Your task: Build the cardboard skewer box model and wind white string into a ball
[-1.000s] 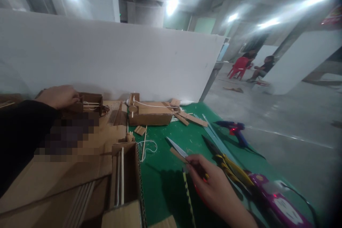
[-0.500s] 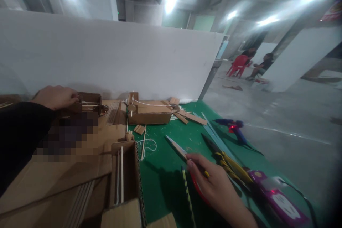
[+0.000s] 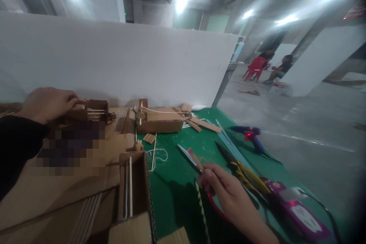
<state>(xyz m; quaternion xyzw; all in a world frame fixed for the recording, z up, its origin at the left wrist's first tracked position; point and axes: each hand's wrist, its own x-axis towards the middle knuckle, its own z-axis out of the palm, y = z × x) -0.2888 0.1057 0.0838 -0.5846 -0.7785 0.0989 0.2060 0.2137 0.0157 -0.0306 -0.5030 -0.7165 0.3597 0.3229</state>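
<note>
At the back left, my left hand [image 3: 50, 105] has its fingers closed on the top edge of a small cardboard box [image 3: 76, 113] with thin sticks across its opening. My right hand [image 3: 225, 190] pinches a small cardboard strip [image 3: 196, 158] between thumb and fingers. Directly beneath the strip, scissors [image 3: 187, 154] lie on the green table [image 3: 174, 190], their blade pointing away and the red handle partly covered by my hand. A black-and-yellow patterned pencil [image 3: 201, 209] rests just left of that hand.
Pliers with yellow handles [image 3: 246, 177], a blue glue gun [image 3: 251, 137] and a purple power strip [image 3: 297, 209] line the right side. Cardboard boxes [image 3: 160, 125] with string and sticks stand left and centre. A white panel [image 3: 120, 61] rises behind. Two people sit far off.
My right hand has lifted the cardboard strip and tilted it up above the scissors, which stay put. My left hand has shifted slightly left along the box.
</note>
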